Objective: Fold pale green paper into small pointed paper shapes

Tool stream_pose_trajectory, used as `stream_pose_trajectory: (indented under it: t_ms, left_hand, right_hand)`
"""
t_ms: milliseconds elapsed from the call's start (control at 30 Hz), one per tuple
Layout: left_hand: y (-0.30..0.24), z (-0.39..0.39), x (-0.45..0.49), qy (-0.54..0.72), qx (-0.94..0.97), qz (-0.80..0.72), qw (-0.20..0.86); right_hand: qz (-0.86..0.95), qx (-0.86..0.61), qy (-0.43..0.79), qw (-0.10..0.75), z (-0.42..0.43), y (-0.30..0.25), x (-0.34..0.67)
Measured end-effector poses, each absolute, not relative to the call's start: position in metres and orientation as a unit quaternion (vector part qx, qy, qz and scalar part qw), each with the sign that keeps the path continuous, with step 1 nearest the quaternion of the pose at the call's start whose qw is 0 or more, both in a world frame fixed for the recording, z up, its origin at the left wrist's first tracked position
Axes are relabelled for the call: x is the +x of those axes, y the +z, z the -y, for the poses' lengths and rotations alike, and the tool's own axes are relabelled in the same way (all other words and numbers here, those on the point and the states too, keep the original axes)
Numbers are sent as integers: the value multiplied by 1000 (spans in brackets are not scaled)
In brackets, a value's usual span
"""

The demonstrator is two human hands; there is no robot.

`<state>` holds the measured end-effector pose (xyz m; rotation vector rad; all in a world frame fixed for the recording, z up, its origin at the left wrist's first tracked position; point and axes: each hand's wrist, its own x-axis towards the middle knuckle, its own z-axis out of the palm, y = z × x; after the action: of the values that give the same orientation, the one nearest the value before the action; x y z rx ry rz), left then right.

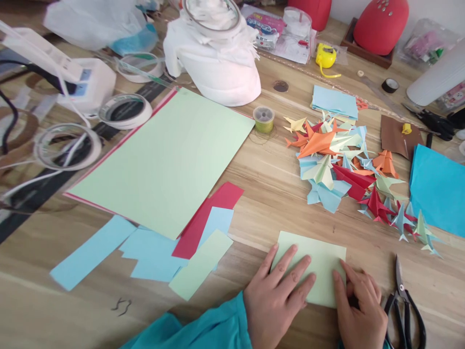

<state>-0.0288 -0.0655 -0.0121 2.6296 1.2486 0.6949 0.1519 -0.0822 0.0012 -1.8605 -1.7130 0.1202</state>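
A pale green sheet of paper [319, 245] lies flat on the wooden table in front of me. My left hand [281, 291] rests on its left part with fingers spread. At the sheet's right edge, my right hand [361, 303] has its thumb and forefinger close together on the paper; its other fingers are curled under. Just right of that hand are black-handled scissors [400, 295], blades pointing away from me. Beyond the sheet lies a heap of folded paper figures [327, 165] in orange, red, blue and green.
A stack of large pale green sheets [163, 160] lies left of centre, with cut paper strips [90, 254] before it. Tape rolls [125, 111] and a power strip [87, 85] sit far left. A thread spool [263, 118], yellow tape measure [326, 55] and blue paper [439, 189] are around.
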Motion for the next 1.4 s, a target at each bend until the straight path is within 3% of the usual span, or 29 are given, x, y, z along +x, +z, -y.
stream_pose_trajectory:
  t_ms: [1067,1233,1400]
  left_hand:
    - [3,57,-33,209,879,-410,125]
    - [1,55,-36,210,890,-388,117]
    - [-1,57,-34,211,891,-385,114]
  right_hand:
    - [645,-710,64,276,83,6,143]
    - [674,-689,14,268,85,3,146]
    - [677,-704,-53,206,84,5,147]
